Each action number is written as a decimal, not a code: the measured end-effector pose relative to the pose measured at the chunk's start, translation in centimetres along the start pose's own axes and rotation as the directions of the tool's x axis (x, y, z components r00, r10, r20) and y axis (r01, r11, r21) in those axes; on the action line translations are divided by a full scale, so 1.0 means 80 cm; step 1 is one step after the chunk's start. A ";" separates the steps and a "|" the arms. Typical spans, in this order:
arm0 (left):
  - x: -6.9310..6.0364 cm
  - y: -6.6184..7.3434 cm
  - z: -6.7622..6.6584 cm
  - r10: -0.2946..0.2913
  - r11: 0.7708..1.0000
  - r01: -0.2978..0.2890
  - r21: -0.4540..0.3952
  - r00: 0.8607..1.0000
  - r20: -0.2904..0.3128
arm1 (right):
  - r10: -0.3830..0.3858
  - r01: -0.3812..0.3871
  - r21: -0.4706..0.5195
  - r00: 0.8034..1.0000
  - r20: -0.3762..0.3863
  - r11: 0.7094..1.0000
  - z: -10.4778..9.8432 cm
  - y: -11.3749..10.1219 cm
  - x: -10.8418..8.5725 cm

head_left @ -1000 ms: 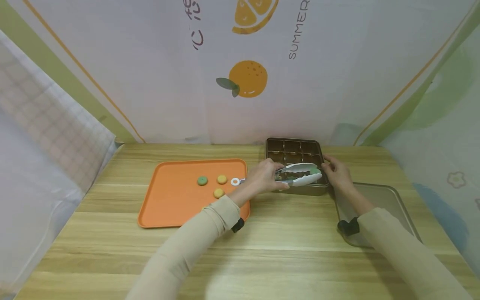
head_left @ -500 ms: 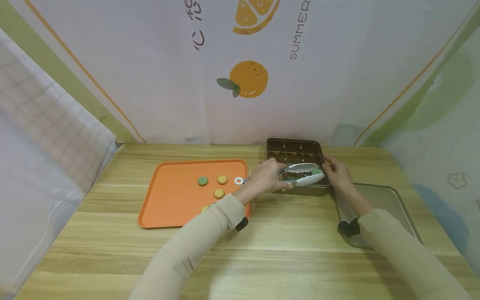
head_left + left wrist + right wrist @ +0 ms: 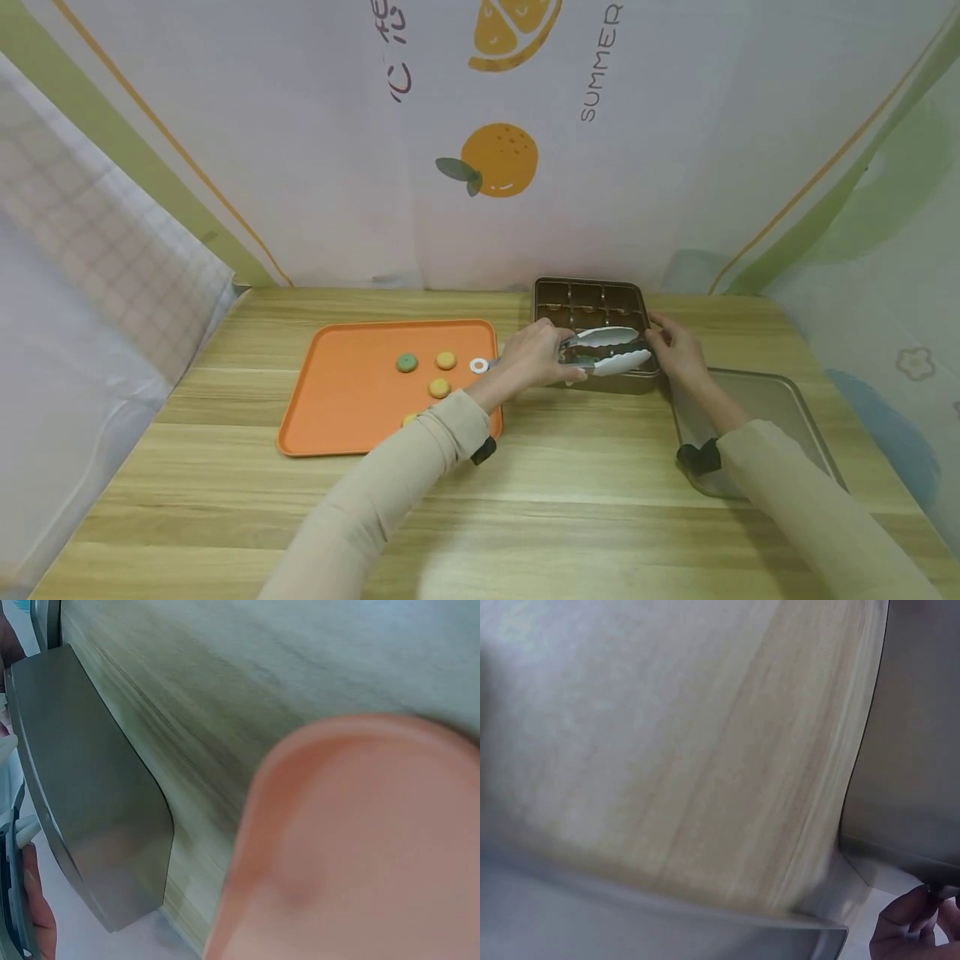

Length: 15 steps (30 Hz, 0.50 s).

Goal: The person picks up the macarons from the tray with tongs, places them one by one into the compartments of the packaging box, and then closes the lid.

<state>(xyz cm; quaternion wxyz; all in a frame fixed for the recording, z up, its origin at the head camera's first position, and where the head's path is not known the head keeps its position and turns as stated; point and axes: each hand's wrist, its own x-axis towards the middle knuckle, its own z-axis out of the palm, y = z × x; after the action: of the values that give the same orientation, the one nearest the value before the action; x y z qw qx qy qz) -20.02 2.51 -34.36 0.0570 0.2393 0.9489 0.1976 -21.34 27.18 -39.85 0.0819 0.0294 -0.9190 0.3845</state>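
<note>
Orange plastic, by the look of it, makes up the tray (image 3: pixel 337 396) left of centre in the frame. On it lie one green round piece (image 3: pixel 407 362) and three yellow round pieces (image 3: pixel 446 360), the lowest partly hidden by the left sleeve (image 3: pixel 420 454).

Right of centre stands a dark brown divided box (image 3: pixel 630 383). The left hand (image 3: pixel 534 350) grips the tongs (image 3: pixel 622 362) across its near part; their white tips stand apart with no piece visible between them. The fingers of the right hand (image 3: pixel 678 346) pinch the box's right edge.

The work looks like a transfer from tray to box, partly done: a greenish patch shows beneath the tongs, perhaps a piece in a near compartment, though the tongs hide too much to count. The far compartments show no pieces. Judging by the tray, at least four remain to move.
</note>
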 end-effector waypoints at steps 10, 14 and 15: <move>-0.026 -0.018 -0.011 0.014 0.992 -0.016 -0.126 1.000 -0.019 | 0.012 -0.012 0.003 1.000 0.014 1.000 -0.001 0.001 0.001; -0.042 -0.029 -0.018 -0.008 0.983 0.005 -0.183 1.000 -0.017 | 0.010 -0.010 0.001 1.000 0.017 1.000 0.000 0.002 0.001; -0.046 -0.032 -0.019 -0.011 0.981 0.008 -0.194 1.000 -0.018 | 0.011 -0.011 0.002 1.000 0.018 1.000 0.000 0.002 0.001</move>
<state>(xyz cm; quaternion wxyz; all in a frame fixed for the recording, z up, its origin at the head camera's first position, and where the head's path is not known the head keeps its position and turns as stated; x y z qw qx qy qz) -18.24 -1.86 -33.97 0.0721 0.2262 0.9268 0.2912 -21.44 27.28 -39.97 0.0716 0.0277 -0.9194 0.3857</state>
